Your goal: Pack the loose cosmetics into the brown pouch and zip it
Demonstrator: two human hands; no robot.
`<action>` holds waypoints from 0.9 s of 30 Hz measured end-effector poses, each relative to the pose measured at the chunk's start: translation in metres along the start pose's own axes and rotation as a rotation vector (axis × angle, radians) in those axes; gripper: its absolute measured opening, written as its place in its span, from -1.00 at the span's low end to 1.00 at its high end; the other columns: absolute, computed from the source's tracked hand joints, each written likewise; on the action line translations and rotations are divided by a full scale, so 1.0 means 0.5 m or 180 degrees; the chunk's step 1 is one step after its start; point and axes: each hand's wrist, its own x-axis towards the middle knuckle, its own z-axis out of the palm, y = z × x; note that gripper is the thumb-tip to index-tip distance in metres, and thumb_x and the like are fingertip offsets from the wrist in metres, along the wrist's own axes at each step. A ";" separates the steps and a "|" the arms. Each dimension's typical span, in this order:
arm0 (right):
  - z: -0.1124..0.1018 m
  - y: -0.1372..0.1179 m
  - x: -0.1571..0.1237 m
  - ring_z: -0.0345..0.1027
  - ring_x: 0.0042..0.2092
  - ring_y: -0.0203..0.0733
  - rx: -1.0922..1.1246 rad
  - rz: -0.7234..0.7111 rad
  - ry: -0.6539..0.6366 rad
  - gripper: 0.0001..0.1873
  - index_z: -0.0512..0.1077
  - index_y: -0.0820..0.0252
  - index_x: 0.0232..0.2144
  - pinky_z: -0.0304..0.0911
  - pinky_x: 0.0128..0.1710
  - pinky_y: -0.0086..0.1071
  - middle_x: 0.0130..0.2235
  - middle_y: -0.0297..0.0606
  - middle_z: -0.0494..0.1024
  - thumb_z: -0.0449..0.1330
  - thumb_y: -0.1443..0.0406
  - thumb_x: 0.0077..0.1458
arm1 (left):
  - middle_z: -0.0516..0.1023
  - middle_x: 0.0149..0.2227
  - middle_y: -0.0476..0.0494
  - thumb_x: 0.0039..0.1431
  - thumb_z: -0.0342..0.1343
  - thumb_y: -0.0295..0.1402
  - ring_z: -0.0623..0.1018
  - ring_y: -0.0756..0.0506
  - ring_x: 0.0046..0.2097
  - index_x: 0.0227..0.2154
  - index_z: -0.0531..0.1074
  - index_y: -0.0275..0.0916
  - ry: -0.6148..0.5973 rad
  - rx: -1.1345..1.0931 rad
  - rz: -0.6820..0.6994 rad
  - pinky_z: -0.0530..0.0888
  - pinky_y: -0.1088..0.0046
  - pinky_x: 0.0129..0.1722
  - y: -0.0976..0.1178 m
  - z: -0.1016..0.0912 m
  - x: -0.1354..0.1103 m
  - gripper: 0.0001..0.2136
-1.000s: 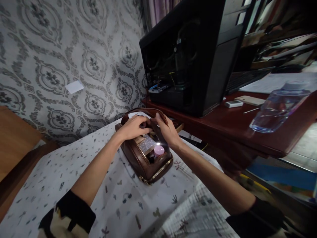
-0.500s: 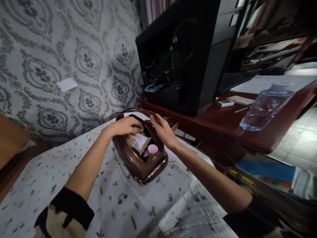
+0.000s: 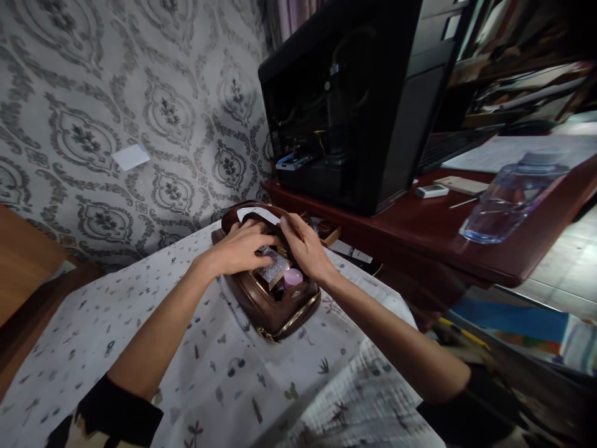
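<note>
A brown leather bag (image 3: 263, 306) with a gold zipper lies unzipped on the patterned white cloth. My left hand (image 3: 243, 247) reaches over its opening with fingers apart; some fingertips are hidden inside. The thumb and a finger touch or hover close by a silvery glittering box (image 3: 274, 269); I cannot tell which. Beside that box sits a round pink-lidded container (image 3: 293, 278). My right hand (image 3: 306, 246) grips the bag's right upper side, holding the mouth apart. A white paper-like piece (image 3: 256, 214) shows at the back of the opening.
Right of the cloth-covered table (image 3: 196, 379) stands a dark red desk (image 3: 420, 233) bearing a black computer case (image 3: 345, 124), a clear bottle (image 3: 513, 199) and a small white device (image 3: 431, 191). An ornate papered wall (image 3: 172, 112) rises behind.
My left hand has moved forward and right across the opening, its fingers spreading over the glittering box. My right hand stays at the bag's side. The view has shifted slightly.
</note>
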 end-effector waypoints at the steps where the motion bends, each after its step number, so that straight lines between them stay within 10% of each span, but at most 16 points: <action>1: 0.001 0.000 0.000 0.41 0.06 0.01 -0.0007 0.0003 0.0009 -0.46 0.43 0.14 0.00 0.23 0.17 -0.18 -0.14 -0.18 0.59 -0.03 -0.10 0.31 | 0.40 0.16 -0.19 0.24 0.11 -0.31 0.33 -0.33 0.22 0.06 0.54 -0.01 -0.0022 -0.0049 0.0071 0.27 -0.01 0.25 -0.001 0.000 -0.002 -0.66; 12: 0.002 0.010 0.002 0.41 0.07 0.00 0.0025 -0.0033 0.0043 -0.46 0.43 0.15 -0.01 0.26 0.16 -0.14 -0.04 -0.15 0.59 -0.03 -0.11 0.31 | 0.37 -0.03 -0.13 0.16 -0.04 -0.53 0.38 -0.21 0.10 0.04 0.56 0.06 -0.0375 -0.0352 0.0284 0.32 0.16 0.21 -0.006 -0.007 -0.009 -0.50; 20: 0.004 0.008 0.001 0.42 0.01 -0.02 -0.0001 0.0025 0.0058 -0.43 0.44 0.15 -0.01 0.25 0.10 -0.21 -0.06 -0.17 0.58 -0.04 -0.14 0.30 | 0.37 0.05 -0.19 0.28 0.08 -0.19 0.27 -0.35 0.27 0.04 0.55 0.06 -0.0316 -0.0520 0.0063 0.22 -0.04 0.29 0.016 -0.006 -0.019 -0.69; 27: 0.001 0.001 -0.003 0.41 0.01 -0.02 0.0042 0.0005 0.0064 -0.44 0.44 0.15 -0.05 0.28 0.08 -0.22 -0.11 -0.20 0.59 -0.03 -0.14 0.29 | 0.37 0.02 -0.21 0.25 0.06 -0.29 0.33 -0.32 0.21 -0.03 0.56 -0.07 -0.0269 -0.0314 -0.0015 0.27 -0.01 0.26 0.031 -0.002 -0.017 -0.72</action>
